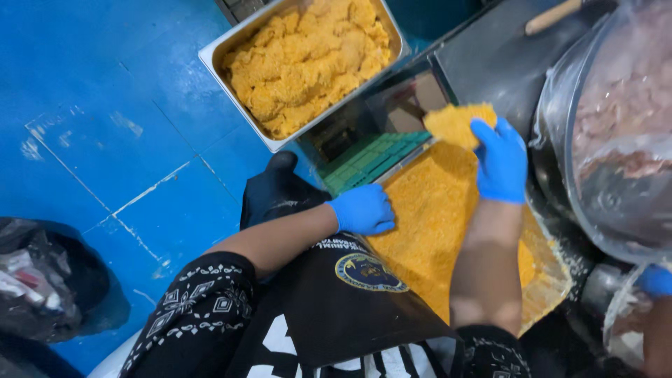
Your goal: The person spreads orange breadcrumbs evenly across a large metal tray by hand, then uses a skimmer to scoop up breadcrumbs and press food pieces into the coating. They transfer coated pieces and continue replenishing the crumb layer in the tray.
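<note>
My right hand (500, 159), in a blue glove, holds up a flat breaded cutlet (455, 123) above a tray of orange breadcrumbs (427, 210). In a matching blue glove, my left hand (362, 209) rests on the near left edge of that crumb tray, fingers curled, with nothing visibly in it. A steel pan (213, 54) at the top is piled with several breaded cutlets (308, 59).
A large bowl lined with clear plastic (616, 140) holds raw meat at the right. Another person's blue-gloved hand (656, 280) shows at the right edge. A green crate (364, 159) sits under the pan. A black rubbish bag (42, 280) lies on the blue floor (105, 126).
</note>
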